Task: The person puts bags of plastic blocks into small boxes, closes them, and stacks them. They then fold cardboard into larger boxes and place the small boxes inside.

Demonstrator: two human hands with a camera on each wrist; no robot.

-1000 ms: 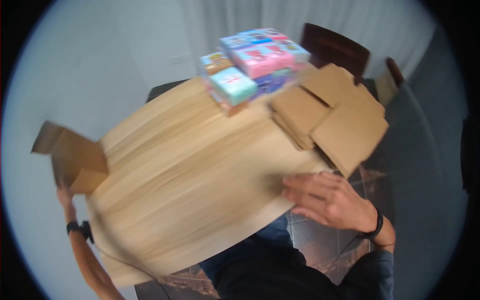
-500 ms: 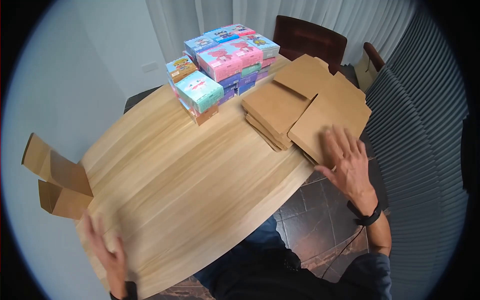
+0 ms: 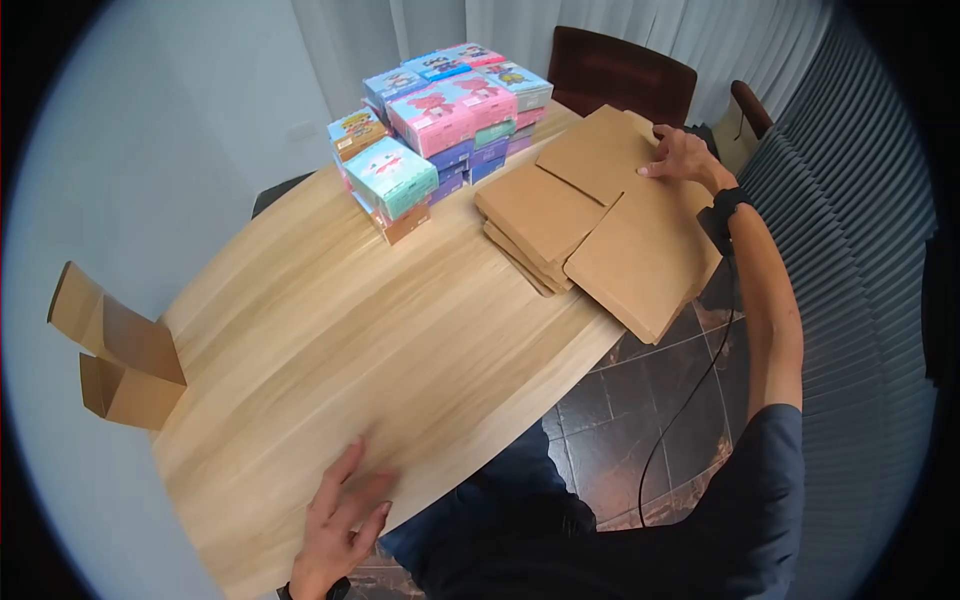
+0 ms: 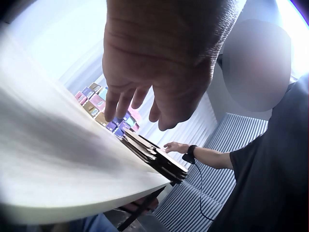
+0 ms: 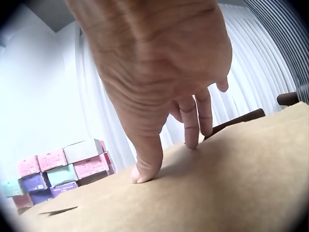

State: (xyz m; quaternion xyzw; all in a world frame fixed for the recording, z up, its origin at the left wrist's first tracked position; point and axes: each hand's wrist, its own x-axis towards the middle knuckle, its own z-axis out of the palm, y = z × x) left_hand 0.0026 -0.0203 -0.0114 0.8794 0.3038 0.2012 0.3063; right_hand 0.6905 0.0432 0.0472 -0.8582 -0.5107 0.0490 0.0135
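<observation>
My right hand (image 3: 688, 160) reaches to the far part of the flattened cardboard boxes (image 3: 645, 255), which lie in an overlapping pile at the table's right. In the right wrist view its thumb (image 5: 146, 166) touches the top of a brown cardboard sheet (image 5: 227, 193), with the other fingertips at its surface farther back. Over the near edge of the table, my left hand (image 3: 332, 525) holds nothing, its fingers spread and slightly bent. An unfolded cardboard box (image 3: 140, 370) stands with raised flaps at the table's left end.
Colourful cartoon-printed boxes (image 3: 440, 115) are stacked at the back of the wooden table (image 3: 370, 310). Behind the cardboard stands a dark chair (image 3: 625, 75). A thin cable (image 3: 665, 430) hangs from the right wrist beside the table edge.
My left hand has let go of the open cardboard box and moved right to the near table edge. My right hand has gone from the near edge over the cardboard to its far part.
</observation>
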